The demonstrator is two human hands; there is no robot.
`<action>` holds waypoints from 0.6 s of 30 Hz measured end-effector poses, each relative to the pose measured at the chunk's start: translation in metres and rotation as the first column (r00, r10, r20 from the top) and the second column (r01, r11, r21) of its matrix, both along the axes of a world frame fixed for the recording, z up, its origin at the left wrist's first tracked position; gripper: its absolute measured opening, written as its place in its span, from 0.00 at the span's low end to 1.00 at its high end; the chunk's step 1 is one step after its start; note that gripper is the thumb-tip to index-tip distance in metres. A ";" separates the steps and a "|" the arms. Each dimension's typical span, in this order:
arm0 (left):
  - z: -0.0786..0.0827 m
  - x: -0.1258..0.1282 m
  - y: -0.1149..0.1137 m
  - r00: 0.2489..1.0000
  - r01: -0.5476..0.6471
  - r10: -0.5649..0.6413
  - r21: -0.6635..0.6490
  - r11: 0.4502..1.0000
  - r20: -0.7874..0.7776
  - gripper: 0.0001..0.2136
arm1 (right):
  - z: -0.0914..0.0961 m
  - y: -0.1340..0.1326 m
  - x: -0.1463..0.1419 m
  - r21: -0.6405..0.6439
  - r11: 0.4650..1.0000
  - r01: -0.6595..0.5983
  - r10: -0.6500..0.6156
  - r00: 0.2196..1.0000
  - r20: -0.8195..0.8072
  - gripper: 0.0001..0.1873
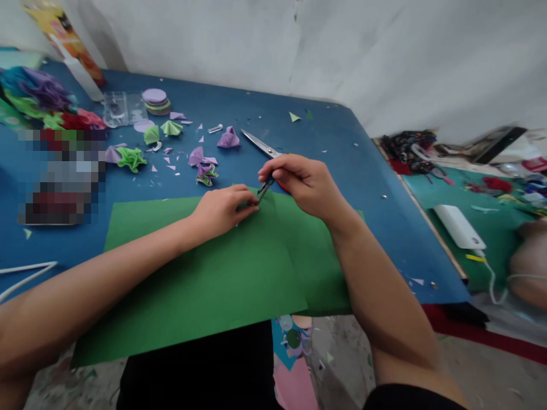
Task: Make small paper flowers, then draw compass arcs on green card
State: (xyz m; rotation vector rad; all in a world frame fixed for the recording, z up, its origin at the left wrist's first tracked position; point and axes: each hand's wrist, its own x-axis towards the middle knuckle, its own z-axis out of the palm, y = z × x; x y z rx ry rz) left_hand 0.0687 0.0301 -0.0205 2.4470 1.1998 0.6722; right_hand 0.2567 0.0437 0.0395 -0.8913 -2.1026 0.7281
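A small tool with a dark top and thin metal legs, which looks like a drawing compass (pixel 265 187), is pinched in my right hand (pixel 305 179). My left hand (pixel 224 208) is closed, with thumb and fingertips together at the compass's lower end. Both hands are over large green paper sheets (pixel 205 285) that overlap and hang past the table's front edge. Scissors (pixel 260 142) lie just behind my right hand with blades apart, their orange-red handles partly hidden by it.
Folded purple paper pieces (pixel 228 138), green ones (pixel 171 127) and scraps litter the blue table (pixel 342 148). A stack of paper circles (pixel 155 101) and a white bottle (pixel 81 74) stand at back left. At right, a green table (pixel 453 193) holds a white power bank (pixel 459 226); another person's arm (pixel 530 262) is beside it.
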 end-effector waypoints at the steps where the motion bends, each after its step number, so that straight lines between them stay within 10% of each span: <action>1: 0.000 0.000 0.000 1.000 0.000 0.000 -0.001 1.000 -0.003 0.07 | 0.000 0.001 0.000 -0.006 1.000 -0.002 0.002 1.000 -0.001 0.10; 18: 0.001 0.001 -0.003 0.992 -0.015 0.022 0.059 0.998 -0.126 0.14 | 0.006 0.000 0.006 0.097 0.995 -0.035 0.025 0.994 0.104 0.10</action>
